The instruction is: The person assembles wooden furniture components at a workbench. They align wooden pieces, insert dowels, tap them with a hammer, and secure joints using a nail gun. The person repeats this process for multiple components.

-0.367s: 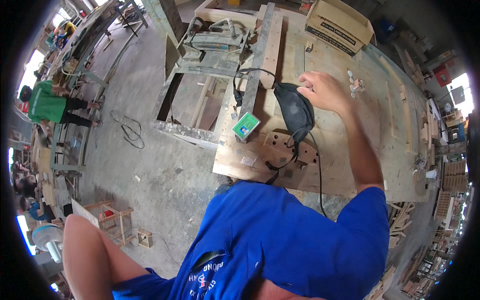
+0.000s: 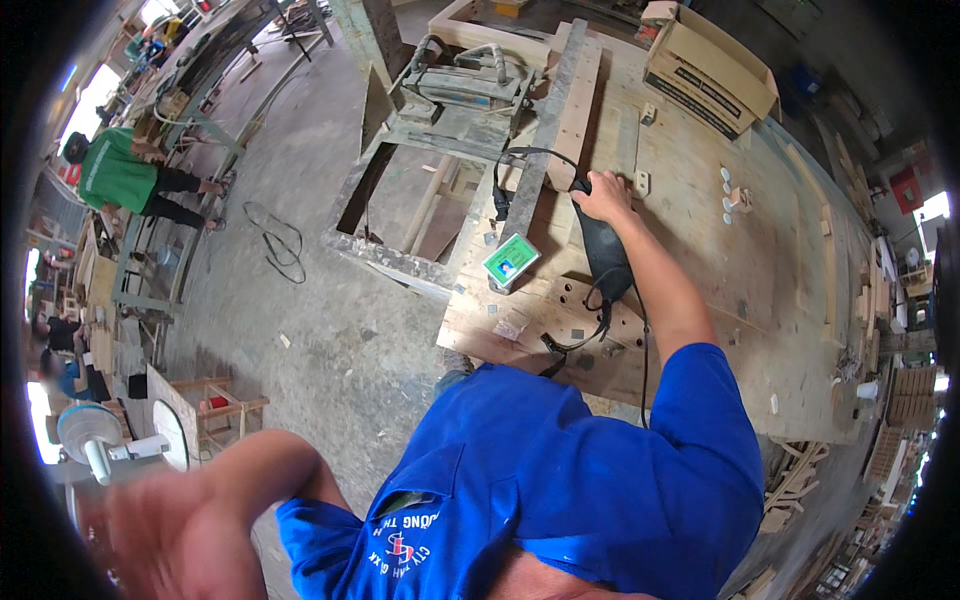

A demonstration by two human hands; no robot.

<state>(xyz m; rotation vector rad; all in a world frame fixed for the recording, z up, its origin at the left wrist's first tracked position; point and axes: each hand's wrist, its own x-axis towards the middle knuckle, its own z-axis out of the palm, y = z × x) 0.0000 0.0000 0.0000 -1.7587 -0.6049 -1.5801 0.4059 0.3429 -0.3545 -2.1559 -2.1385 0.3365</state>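
My right hand [image 2: 606, 198] is closed on the upper end of a black waist bag [image 2: 606, 255], which lies on the wooden table. The bag's strap [image 2: 540, 150] loops over a long metal bar, with a buckle hanging at its left. Past the bag's lower end the strap runs toward my body, across a wooden block with round holes [image 2: 575, 294]. Left of the bag sits a green and white card [image 2: 511, 263]. At the lower left, my left hand [image 2: 165, 530] is raised off the table, close and smeared by motion; its fingers cannot be made out.
A cardboard box [image 2: 712, 75] stands at the table's far side, and small white discs [image 2: 727, 190] lie to the right. A metal machine frame [image 2: 460, 95] adjoins the table. Across the floor, a person in green [image 2: 118, 172] works at a bench. A fan [image 2: 95, 435] stands at left.
My right hand has come down from above the bag and closed on its upper end; the bag now looks narrower. My left hand has swung into view at the lower left.
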